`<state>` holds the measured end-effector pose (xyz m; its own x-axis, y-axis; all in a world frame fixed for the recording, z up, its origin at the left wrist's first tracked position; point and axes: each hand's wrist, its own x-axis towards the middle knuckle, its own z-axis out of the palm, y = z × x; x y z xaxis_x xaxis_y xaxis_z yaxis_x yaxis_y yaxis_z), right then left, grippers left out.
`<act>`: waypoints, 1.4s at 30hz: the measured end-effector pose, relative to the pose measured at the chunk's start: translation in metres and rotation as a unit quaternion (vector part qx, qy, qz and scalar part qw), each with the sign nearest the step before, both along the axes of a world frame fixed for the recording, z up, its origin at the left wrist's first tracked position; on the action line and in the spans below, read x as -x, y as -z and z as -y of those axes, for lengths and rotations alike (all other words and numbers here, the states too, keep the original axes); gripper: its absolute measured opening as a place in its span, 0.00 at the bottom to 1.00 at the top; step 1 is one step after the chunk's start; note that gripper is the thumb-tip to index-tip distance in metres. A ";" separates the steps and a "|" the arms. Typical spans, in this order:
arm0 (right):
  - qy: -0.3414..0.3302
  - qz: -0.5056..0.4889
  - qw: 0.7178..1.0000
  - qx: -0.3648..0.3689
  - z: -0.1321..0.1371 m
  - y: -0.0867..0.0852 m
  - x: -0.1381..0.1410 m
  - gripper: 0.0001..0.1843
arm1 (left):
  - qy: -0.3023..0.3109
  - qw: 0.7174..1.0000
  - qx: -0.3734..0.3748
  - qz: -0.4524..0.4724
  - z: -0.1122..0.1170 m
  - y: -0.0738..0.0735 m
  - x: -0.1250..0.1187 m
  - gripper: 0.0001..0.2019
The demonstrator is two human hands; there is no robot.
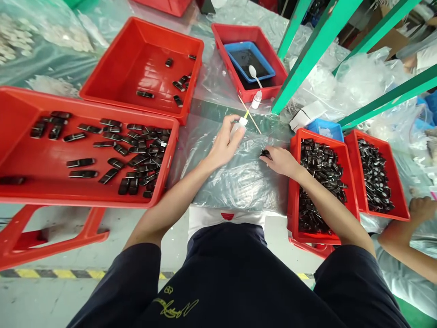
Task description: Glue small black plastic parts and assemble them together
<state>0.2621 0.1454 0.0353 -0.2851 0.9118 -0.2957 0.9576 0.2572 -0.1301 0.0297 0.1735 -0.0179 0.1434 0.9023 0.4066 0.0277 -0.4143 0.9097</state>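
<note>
My left hand (227, 140) is wrapped round a small white squeeze bottle (242, 122) with a yellow nozzle tip, held over the plastic-covered table. In my right hand (278, 159), a small black part (265, 154) is pinched between the fingers; its exact kind is mostly hidden. Just beyond the held bottle stand a second small white bottle (256, 99) and a thin wooden stick (251, 117) lying on the plastic. To the right of my right hand, a red bin (292, 214) holds a heap of small black parts (319, 168).
Two red trays (82, 195) (136, 105) with black pieces stand at left. Behind, a red tray (225, 57) contains a blue tray (239, 45) and a white spoon (253, 71). Green posts (307, 50) rise at right, near another red bin (403, 200) and another person's hand (421, 208).
</note>
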 end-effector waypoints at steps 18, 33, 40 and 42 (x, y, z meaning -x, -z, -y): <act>0.081 -0.171 0.980 -0.065 0.004 -0.005 0.010 0.20 | -0.004 1.000 -0.021 -0.023 0.000 0.000 0.000 0.24; 0.219 -0.558 0.763 0.240 0.000 -0.009 -0.007 0.35 | 0.013 1.000 0.018 0.006 0.000 -0.007 0.000 0.22; 0.278 -0.620 0.689 0.253 0.022 -0.038 0.001 0.20 | 0.077 0.989 0.085 0.096 0.000 -0.020 0.002 0.26; 0.281 -0.634 0.670 0.263 0.030 -0.044 0.002 0.22 | 0.091 0.985 0.106 0.099 0.001 -0.023 0.003 0.26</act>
<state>0.2597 0.1157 0.0792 -0.2665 0.8451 -0.4634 -0.0836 -0.4993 -0.8624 0.0266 0.1721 0.0056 0.2480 0.9363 0.2485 -0.2173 -0.1963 0.9562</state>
